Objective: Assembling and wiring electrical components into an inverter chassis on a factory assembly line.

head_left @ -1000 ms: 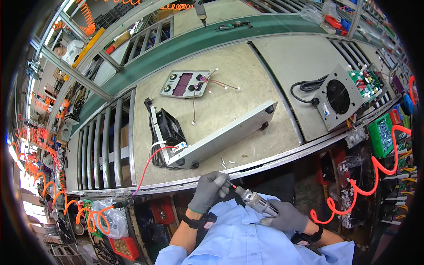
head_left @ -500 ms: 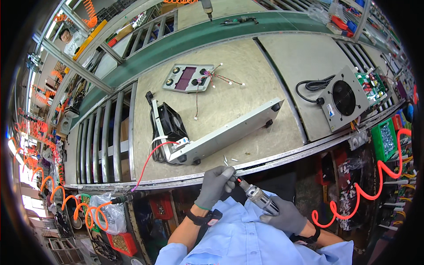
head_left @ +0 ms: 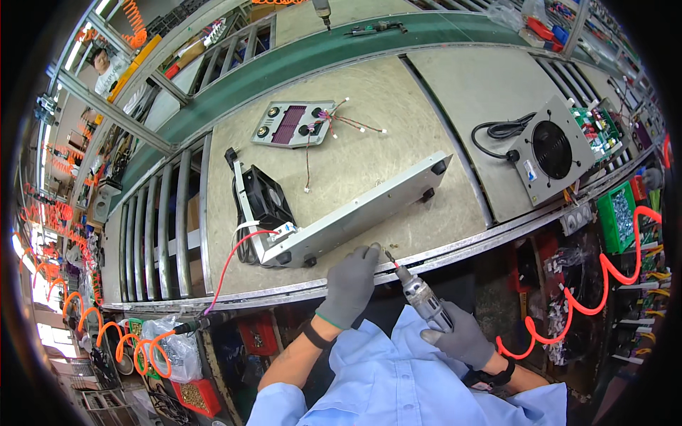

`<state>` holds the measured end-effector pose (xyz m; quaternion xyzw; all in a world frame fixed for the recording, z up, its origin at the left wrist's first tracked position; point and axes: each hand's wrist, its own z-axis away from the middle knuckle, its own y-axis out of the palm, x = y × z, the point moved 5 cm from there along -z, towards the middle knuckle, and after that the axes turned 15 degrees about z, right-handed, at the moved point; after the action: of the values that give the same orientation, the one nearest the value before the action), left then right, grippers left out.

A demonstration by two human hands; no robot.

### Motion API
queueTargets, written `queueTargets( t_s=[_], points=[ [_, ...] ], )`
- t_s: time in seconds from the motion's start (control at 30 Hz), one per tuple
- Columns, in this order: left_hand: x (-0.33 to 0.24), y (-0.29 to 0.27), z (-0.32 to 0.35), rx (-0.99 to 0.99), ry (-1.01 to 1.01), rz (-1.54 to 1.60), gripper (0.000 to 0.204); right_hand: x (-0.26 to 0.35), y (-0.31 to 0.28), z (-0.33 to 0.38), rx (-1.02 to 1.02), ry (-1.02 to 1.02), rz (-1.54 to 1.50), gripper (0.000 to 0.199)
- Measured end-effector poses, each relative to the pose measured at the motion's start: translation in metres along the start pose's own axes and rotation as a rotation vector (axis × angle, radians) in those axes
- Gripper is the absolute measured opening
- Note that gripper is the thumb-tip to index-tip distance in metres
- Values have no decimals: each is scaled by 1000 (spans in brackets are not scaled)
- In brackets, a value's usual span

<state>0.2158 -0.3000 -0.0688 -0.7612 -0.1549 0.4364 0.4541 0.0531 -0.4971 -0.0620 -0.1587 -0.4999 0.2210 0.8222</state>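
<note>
My right hand (head_left: 465,339), in a grey glove, is wrapped round a silver electric screwdriver (head_left: 425,302). Its bit points up-left, the tip just over the bench's front edge. My left hand (head_left: 352,287), also gloved, reaches onto the bench beside that tip. Its fingers are bent and pressed together, and what they hold, if anything, is hidden. Just beyond lies a long grey metal panel (head_left: 362,213) with black feet, standing on its edge. A black fan (head_left: 267,199) is fixed to the frame at its left end, with a red wire running off toward me.
Behind lies a grey control panel (head_left: 290,124) with loose wire leads. To the right stands a housing with a round fan grille (head_left: 552,153) and a green circuit board (head_left: 597,135). Rollers (head_left: 163,227) adjoin at left. Coiled orange hoses (head_left: 604,284) hang on both sides. A person (head_left: 106,71) is far left.
My left hand has moved away from the screwdriver's tip, forward onto the bench, covering where small silver pieces lay. The screwdriver has shifted slightly forward. The whole view has moved a little.
</note>
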Motion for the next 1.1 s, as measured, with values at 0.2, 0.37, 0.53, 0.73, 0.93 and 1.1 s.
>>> queueTargets(
  t_s=[0.2,0.37,0.53,0.73,0.93,1.1],
  points=[
    [-2,-14,-1,-4,-13,88,42,41,-1,-6,14,-71,-56,64],
    [-5,-100,16,159,-182,443,18,71,14,-15,92,-110,-94,56],
    [17,-179,-12,-40,-554,868,14,81,33,-21,101,-99,-97,54],
    [39,-181,-66,101,-608,784,19,84,46,-24,76,-84,-147,54],
    [55,-165,-86,388,-709,738,21,96,51,-19,192,13,-270,47],
    [67,-155,-92,560,-821,709,21,108,54,-11,293,96,-403,45]
  ],
)
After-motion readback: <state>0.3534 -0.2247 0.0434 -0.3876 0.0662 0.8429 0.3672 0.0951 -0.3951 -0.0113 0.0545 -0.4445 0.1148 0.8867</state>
